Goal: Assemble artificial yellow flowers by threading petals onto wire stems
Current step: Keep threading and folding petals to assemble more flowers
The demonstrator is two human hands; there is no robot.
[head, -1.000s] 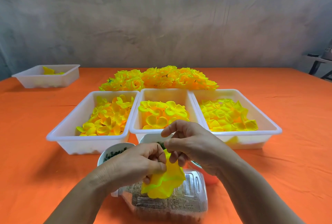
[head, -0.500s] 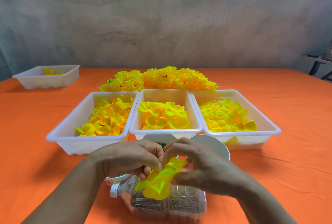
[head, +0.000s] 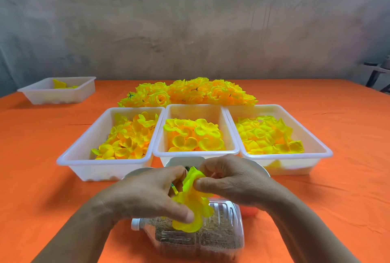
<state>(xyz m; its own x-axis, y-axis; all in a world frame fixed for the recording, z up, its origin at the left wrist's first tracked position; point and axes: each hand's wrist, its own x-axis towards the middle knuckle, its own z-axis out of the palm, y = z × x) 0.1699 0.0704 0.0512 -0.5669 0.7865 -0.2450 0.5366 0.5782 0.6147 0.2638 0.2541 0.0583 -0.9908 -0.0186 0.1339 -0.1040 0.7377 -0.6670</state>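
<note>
A half-built yellow flower (head: 193,205) hangs between my two hands just above a clear plastic bottle. My left hand (head: 147,195) grips its lower petals, thumb pressed on the bottom one. My right hand (head: 234,180) pinches the upper petal between thumb and fingers. A bit of green stem (head: 174,187) shows beside my left fingers; the wire itself is hidden. Three white trays hold loose yellow petals: left tray (head: 71,158), middle tray (head: 196,153), right tray (head: 316,146). Finished yellow flowers (head: 190,91) are heaped behind them.
The clear plastic bottle (head: 211,235) lies on its side under my hands, filled with brownish grains. White bowls (head: 183,160) sit partly hidden behind my hands. Another white tray (head: 59,91) stands far left on the orange tablecloth (head: 348,188). Dark chair legs (head: 377,74) show at the far right.
My hands have stayed together over the bottle and kept working the petals. My right hand now pinches the top petal and my left thumb has dropped onto the lowest one.
</note>
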